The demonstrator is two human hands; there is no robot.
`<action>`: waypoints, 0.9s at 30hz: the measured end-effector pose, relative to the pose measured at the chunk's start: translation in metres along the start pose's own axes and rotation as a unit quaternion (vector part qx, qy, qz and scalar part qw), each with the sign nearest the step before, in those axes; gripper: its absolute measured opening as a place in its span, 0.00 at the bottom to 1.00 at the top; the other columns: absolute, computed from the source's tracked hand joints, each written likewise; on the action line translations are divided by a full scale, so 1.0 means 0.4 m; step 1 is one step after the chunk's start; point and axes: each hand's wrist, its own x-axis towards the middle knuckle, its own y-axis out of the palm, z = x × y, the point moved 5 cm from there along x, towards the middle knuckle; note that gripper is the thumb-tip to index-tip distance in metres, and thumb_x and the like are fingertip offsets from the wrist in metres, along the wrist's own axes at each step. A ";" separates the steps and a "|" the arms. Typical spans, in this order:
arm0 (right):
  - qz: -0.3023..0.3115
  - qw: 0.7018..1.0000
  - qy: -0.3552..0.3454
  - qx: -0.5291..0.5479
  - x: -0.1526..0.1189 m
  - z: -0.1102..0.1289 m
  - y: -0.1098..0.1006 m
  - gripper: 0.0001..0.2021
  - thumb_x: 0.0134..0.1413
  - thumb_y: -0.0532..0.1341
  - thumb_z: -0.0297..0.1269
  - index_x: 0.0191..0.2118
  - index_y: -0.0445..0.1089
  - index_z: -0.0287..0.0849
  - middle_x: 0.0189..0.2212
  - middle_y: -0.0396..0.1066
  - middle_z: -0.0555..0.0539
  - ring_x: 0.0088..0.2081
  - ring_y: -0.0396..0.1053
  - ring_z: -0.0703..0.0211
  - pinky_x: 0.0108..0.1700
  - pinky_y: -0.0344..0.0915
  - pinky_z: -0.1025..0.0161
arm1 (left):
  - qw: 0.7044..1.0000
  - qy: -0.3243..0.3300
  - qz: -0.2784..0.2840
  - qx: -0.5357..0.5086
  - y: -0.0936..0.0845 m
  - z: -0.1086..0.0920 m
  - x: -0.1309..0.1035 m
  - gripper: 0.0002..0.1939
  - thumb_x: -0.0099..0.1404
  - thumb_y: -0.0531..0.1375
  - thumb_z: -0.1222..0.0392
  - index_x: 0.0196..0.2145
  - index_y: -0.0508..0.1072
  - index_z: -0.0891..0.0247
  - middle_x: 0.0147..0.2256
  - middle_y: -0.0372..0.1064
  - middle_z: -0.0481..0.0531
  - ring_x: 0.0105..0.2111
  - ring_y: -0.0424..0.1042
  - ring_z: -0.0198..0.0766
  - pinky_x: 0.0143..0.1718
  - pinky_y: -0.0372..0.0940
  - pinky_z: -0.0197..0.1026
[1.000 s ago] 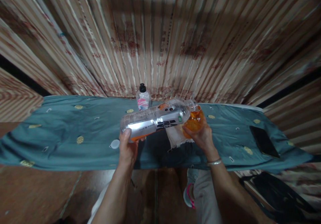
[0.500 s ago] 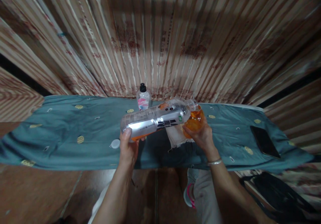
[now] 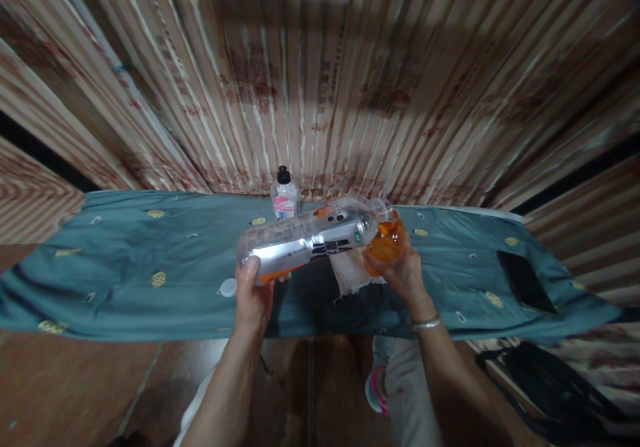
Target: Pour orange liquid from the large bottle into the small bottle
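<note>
My left hand [image 3: 254,290] grips the base end of a large clear bottle [image 3: 300,241] with a silver label, tilted almost level. Its neck points right and meets the opening of a small clear container of orange liquid [image 3: 386,241]. Around that container are the fingers of my right hand [image 3: 404,275], which wears a bracelet. A pale cloth or bag [image 3: 349,275] lies beneath. Behind the large bottle stands a clear bottle with a black cap and pink label [image 3: 284,197]. Left of my left hand lies a white cap [image 3: 229,287].
A green cloth with yellow prints [image 3: 125,253] covers the narrow table. Toward its right end lies a black phone [image 3: 526,282]. Striped curtains [image 3: 320,87] hang behind and at both sides. A dark bag [image 3: 555,380] sits low at the right.
The large bottle and my left hand have shifted very slightly left. Both hands keep their grips, and the bottle's tilt looks nearly the same.
</note>
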 end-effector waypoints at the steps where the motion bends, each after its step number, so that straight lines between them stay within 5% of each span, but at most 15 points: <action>1: 0.000 1.000 -0.001 0.001 0.000 0.002 0.000 0.48 0.40 0.71 0.52 0.67 0.58 0.42 0.54 0.76 0.38 0.52 0.77 0.39 0.54 0.73 0.44 | 1.000 0.002 0.000 0.001 -0.001 -0.001 0.000 0.30 0.46 0.72 0.44 0.44 0.79 0.62 0.27 0.74 0.51 0.19 0.69 0.38 0.23 0.69 0.41; 14: -0.001 1.000 -0.002 -0.006 -0.001 0.004 0.002 0.46 0.39 0.71 0.52 0.65 0.59 0.48 0.55 0.75 0.41 0.53 0.76 0.37 0.54 0.73 0.43 | 1.000 0.007 -0.010 0.004 -0.005 -0.006 -0.002 0.27 0.46 0.72 0.44 0.42 0.79 0.62 0.30 0.76 0.53 0.21 0.69 0.37 0.17 0.61 0.34; 27: -0.001 1.000 -0.017 -0.012 -0.001 0.004 0.004 0.48 0.40 0.71 0.53 0.66 0.57 0.43 0.57 0.73 0.37 0.56 0.74 0.38 0.56 0.72 0.42 | 1.000 0.014 -0.010 0.010 -0.008 -0.010 -0.003 0.29 0.46 0.71 0.44 0.44 0.79 0.61 0.29 0.74 0.52 0.21 0.68 0.36 0.17 0.58 0.34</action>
